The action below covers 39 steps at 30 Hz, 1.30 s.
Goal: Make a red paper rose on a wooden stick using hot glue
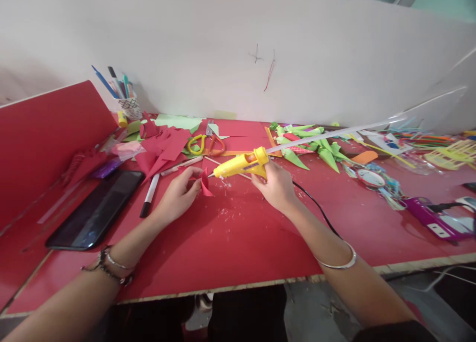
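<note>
My left hand [179, 193] pinches a small folded piece of red paper [205, 182] just above the red table [230, 238]. My right hand [275, 186] grips a yellow glue gun [241, 164] by its handle. The gun's nozzle points left, close to the red paper. A long clear glue stick [327, 133] sticks out of the gun's back toward the right. The gun's black cord [316, 208] runs past my right wrist.
Left of my hands lie a black phone [97, 209], a marker [149, 196], red paper scraps [163, 146] and scissors [203, 144]. A cup of pens [128, 104] stands at the back. Green paper cones [316, 146] and a purple device [439, 218] lie to the right.
</note>
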Each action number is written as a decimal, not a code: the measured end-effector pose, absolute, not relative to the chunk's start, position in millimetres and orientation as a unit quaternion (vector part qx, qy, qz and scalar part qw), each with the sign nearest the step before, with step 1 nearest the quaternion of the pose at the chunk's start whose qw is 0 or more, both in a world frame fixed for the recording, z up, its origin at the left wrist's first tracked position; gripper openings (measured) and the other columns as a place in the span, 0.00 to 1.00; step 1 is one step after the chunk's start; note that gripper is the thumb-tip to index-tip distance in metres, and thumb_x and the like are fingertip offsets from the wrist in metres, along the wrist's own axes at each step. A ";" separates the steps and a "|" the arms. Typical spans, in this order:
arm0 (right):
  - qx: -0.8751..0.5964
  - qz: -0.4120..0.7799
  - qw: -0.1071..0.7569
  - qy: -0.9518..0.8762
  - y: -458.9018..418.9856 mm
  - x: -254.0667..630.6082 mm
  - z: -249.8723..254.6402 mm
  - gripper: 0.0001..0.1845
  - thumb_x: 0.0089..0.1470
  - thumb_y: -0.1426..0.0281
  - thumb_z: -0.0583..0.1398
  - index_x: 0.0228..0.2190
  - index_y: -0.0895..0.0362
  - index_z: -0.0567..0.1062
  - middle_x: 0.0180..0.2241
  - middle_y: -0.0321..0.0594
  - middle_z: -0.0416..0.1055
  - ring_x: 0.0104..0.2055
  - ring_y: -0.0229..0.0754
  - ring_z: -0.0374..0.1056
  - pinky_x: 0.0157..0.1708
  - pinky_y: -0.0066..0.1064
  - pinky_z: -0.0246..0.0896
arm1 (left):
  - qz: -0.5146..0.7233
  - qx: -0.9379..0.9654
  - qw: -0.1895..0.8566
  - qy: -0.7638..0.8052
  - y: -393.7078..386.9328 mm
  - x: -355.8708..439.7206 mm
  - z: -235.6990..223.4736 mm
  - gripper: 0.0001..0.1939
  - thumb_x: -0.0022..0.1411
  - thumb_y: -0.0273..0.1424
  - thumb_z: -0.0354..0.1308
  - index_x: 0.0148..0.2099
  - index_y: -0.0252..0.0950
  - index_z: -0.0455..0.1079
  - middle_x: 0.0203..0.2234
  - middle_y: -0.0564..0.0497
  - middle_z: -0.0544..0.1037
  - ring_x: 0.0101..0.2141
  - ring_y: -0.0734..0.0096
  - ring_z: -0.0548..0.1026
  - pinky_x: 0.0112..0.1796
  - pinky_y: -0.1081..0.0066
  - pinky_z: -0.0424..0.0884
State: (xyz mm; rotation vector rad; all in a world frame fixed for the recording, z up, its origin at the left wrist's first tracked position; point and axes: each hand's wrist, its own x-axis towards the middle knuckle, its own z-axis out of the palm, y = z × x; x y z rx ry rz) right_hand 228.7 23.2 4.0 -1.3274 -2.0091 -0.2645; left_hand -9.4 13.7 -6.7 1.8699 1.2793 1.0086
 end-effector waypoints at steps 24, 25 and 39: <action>-0.525 -0.095 0.354 -0.768 23.3 230.1 4.5 0.14 0.49 0.69 0.52 0.40 0.60 0.65 0.25 0.42 0.69 0.25 0.42 0.65 0.20 0.29 0.52 | 0.373 0.737 0.289 0.484 15.8 -12.6 -10.7 0.09 0.59 0.32 0.45 0.39 0.35 0.62 0.32 0.50 0.69 0.27 0.75 0.68 0.26 0.75 0.65; -0.523 -0.098 0.353 -0.770 23.3 230.0 4.2 0.14 0.49 0.69 0.52 0.39 0.60 0.65 0.26 0.42 0.69 0.25 0.42 0.65 0.20 0.29 0.52 | 0.372 0.736 0.287 0.487 15.9 -12.7 -10.7 0.09 0.59 0.32 0.45 0.39 0.35 0.62 0.32 0.50 0.69 0.27 0.75 0.68 0.25 0.75 0.64; -0.505 -0.088 0.314 -0.799 22.3 228.6 3.8 0.17 0.48 0.70 0.53 0.42 0.61 0.65 0.30 0.45 0.71 0.29 0.44 0.67 0.23 0.29 0.55 | 0.380 0.716 0.278 0.515 15.7 -11.8 -7.6 0.07 0.58 0.32 0.46 0.38 0.35 0.62 0.29 0.51 0.70 0.22 0.78 0.65 0.21 0.78 0.60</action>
